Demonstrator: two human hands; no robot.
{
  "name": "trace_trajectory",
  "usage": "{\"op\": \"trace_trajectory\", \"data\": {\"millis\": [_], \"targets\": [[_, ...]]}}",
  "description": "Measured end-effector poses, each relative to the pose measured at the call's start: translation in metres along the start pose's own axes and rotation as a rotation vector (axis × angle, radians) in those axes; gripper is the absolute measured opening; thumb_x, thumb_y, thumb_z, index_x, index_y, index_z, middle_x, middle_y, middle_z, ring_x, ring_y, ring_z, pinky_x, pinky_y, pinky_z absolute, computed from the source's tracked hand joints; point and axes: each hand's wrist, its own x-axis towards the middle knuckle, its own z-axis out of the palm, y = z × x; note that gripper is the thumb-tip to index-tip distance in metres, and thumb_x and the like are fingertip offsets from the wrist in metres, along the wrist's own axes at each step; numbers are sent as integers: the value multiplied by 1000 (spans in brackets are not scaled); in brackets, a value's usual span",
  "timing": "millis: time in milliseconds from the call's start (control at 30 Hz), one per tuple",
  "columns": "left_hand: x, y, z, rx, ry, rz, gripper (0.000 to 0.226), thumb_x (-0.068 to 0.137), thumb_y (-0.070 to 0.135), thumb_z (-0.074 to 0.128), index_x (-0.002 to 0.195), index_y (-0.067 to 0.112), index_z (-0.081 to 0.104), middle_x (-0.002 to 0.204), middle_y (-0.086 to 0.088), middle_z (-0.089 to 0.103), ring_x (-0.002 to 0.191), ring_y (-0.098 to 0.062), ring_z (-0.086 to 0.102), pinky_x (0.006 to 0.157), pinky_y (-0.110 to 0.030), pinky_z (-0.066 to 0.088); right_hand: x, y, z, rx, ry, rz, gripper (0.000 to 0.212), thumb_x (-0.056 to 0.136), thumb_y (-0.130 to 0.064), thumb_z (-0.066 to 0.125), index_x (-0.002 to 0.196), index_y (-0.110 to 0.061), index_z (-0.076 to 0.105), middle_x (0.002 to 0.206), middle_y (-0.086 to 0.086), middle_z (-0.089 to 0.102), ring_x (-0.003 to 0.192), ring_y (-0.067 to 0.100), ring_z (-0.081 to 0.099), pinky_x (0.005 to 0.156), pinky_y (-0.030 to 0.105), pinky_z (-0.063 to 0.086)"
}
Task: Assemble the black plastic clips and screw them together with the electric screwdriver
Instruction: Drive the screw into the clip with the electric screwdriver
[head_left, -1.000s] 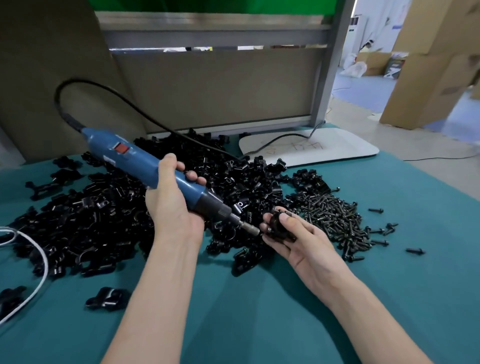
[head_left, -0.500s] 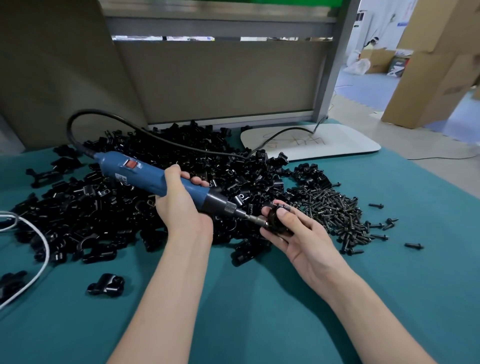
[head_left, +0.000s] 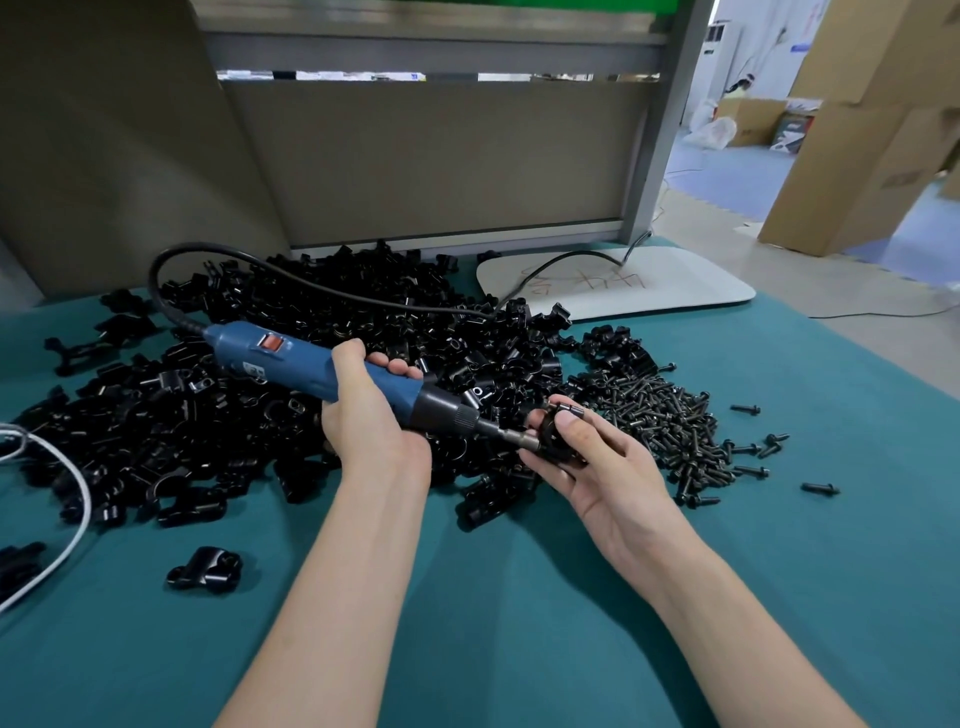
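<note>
We drive a screw: our left hand (head_left: 371, 415) grips the screwdriver (head_left: 332, 371), bit apparently seated in the clip (head_left: 557, 439) our right hand (head_left: 597, 467) pinches above mid-table; next, steady pressure.

The bench (head_left: 779, 545) is covered with a teal cloth. Behind it a beige partition panel (head_left: 441, 156) is held in a grey metal frame, whose post (head_left: 670, 130) is seen at the right; a green strip (head_left: 415, 5) is visible along the top. A brown board (head_left: 104, 130) is leaned at the left. A flat white plate (head_left: 691, 280) (scribbled on) is laid at the far edge. To the right, tall cardboard boxes (head_left: 857, 130) are stacked on a pale floor (head_left: 727, 223) partly covered with blue mats (head_left: 737, 171). The room is evenly lit.
</note>
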Motion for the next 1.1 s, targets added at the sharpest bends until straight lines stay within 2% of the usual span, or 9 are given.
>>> {"op": "trace_trajectory", "data": {"millis": [433,833,967,1100], "targets": [[1,-3,-4,-4,-5,-14,15,86,17,69,88,14,54,62,5,59,51,-11,56,58,-26,54,1,0,-1,-1,4,0,35,81,-12,71,114,-1,71,110,21,76,98,27,76,81,36,63],[0,-3,-4,-4,8,-11,15,87,15,68,86,13,54,62,5,58,53,-10,56,61,-27,54,3,3,-3,-29,11,-20,34,81,-15,74,113,-2,74,111,21,75,98,27,76,80,34,62],[-2,-3,-3,-6,12,-1,14,88,13,68,85,13,54,60,5,58,50,-10,55,58,-27,54,1,5,-3,-82,7,-58,34,82,-18,74,113,-5,76,114,20,75,103,28,75,83,34,62],[-3,-2,1,2,17,17,17,88,11,67,80,13,52,58,5,56,48,-11,54,56,-26,53,-2,4,-3,-146,-22,-128,28,83,-24,77,109,-15,80,115,18,75,108,27,73,88,32,60]]}}
